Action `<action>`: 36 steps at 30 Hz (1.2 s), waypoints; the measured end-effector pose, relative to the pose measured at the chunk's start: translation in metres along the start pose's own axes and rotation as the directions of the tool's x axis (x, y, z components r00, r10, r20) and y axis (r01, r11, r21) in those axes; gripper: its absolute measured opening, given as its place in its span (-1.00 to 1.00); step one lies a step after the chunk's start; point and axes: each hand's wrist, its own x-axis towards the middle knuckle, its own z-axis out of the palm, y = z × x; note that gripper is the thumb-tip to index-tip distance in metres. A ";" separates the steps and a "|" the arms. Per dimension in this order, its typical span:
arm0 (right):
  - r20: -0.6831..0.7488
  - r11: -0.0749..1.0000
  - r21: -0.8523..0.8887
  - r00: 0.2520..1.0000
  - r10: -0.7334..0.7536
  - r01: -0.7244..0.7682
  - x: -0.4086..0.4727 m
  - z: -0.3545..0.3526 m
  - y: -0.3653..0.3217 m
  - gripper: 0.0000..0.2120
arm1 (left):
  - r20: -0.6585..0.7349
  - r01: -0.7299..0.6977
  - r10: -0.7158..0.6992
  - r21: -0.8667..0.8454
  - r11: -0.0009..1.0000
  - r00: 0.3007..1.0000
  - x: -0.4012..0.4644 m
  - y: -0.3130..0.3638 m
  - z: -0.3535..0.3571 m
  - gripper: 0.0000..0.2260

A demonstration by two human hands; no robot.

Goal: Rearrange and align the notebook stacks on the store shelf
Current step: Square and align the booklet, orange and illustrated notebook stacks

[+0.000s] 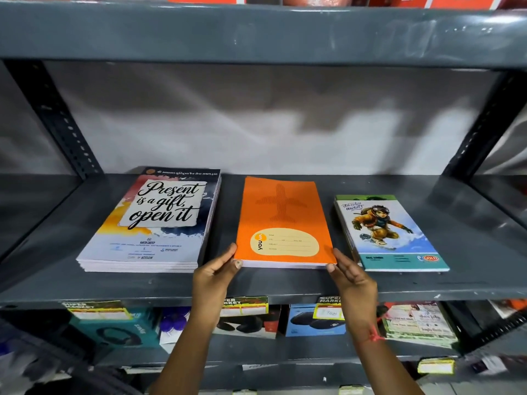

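Observation:
Three notebook stacks lie on the dark grey shelf (256,286). On the left is a tall stack with a "Present is a gift, open it" cover (154,223). In the middle lies an orange notebook stack (282,220) with a plane outline and a cream label. On the right sits a small stack with a cartoon snowboarder cover (390,235), turned slightly askew. My left hand (215,269) grips the orange stack's near left corner, thumb on the front edge. My right hand (350,275) presses flat against its near right corner.
A grey shelf board (256,35) overhangs above, with slotted uprights at the back left (57,121) and back right (484,124). Boxed goods (313,320) and price tags (245,305) fill the shelf below. A white wall is behind.

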 end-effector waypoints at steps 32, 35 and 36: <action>-0.110 0.996 0.086 0.994 -0.002 0.011 0.014 0.013 0.008 -0.66 | -0.269 -0.050 0.023 -0.093 0.994 0.963 0.010 -0.006 0.022 -0.73; -0.101 0.996 0.083 0.995 -0.018 0.026 0.014 0.013 0.010 -0.66 | -0.269 -0.050 0.022 -0.100 0.994 0.963 0.010 -0.006 0.022 -0.73; -0.100 0.996 0.083 0.995 -0.021 0.029 0.014 0.013 0.010 -0.66 | -0.270 -0.050 0.021 -0.101 0.994 0.963 0.010 -0.006 0.022 -0.73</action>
